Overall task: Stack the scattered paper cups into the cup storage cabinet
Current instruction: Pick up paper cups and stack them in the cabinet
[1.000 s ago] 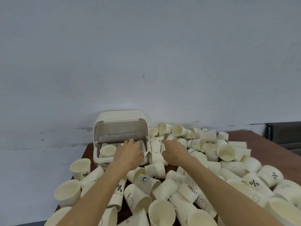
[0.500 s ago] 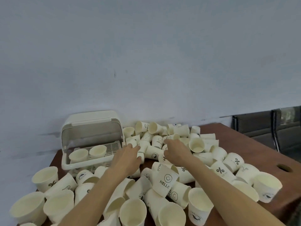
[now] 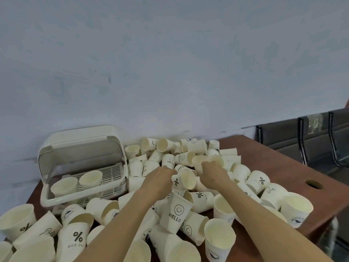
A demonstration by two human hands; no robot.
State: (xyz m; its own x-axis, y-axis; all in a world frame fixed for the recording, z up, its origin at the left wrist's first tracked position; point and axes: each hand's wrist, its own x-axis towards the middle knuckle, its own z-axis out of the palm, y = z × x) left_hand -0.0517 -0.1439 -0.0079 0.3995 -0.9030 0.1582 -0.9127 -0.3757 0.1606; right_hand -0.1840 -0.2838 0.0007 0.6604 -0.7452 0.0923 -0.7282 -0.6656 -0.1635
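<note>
**Picking the next cups from the pile**

We are at the gathering step: both hands are down in the heap of paper cups (image 3: 181, 210) just right of the cup storage cabinet (image 3: 83, 167). Our left hand (image 3: 160, 181) curls its fingers against a tipped cup with a percent mark (image 3: 184, 180), which lies between the two hands and touches the left one; we judge this a grip, though the fingertips are hidden. Our right hand (image 3: 212, 172), farther right of the cabinet, has its fingers curled over the rim of another cup (image 3: 200, 160). The cabinet stands open on the counter (image 3: 283, 163) with two cups (image 3: 77, 184) upright on its rack. Next, we judge, the held cups must be nested and carried left to the cabinet's open front.
</note>
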